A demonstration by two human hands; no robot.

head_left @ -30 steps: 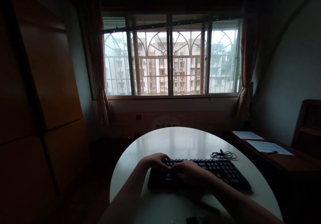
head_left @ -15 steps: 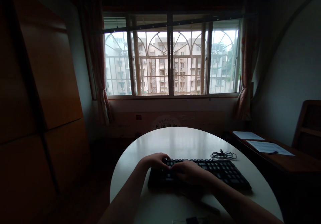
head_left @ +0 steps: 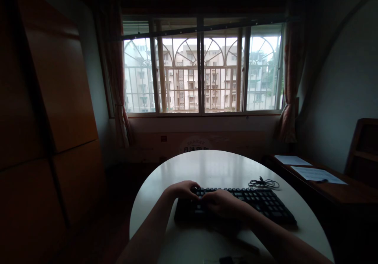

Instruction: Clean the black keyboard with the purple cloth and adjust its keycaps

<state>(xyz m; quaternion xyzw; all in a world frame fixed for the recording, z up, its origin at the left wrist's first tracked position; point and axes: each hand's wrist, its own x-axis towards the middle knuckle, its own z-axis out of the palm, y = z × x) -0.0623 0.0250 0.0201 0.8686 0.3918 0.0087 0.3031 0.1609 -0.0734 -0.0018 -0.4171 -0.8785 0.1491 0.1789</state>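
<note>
A black keyboard (head_left: 256,201) lies slightly angled on a round white table (head_left: 203,163). My left hand (head_left: 185,189) is curled over the keyboard's far left part, thumb and forefinger bent around its back edge. Close beside it, my right hand (head_left: 222,201) rests on the left half of the keys, its fingers closed and pointing left, their tips meeting the left thumb. Whatever those right fingertips grip is too small and dark to make out. A coiled black cable (head_left: 264,183) sits behind the keyboard.
In front of the keyboard lie a dark elongated object (head_left: 246,246) and another dark item (head_left: 226,260) at the bottom edge. To the right, papers (head_left: 319,175) lie on a wooden surface (head_left: 357,191). A wooden cabinet (head_left: 59,79) stands left, and a barred window (head_left: 201,75) is ahead.
</note>
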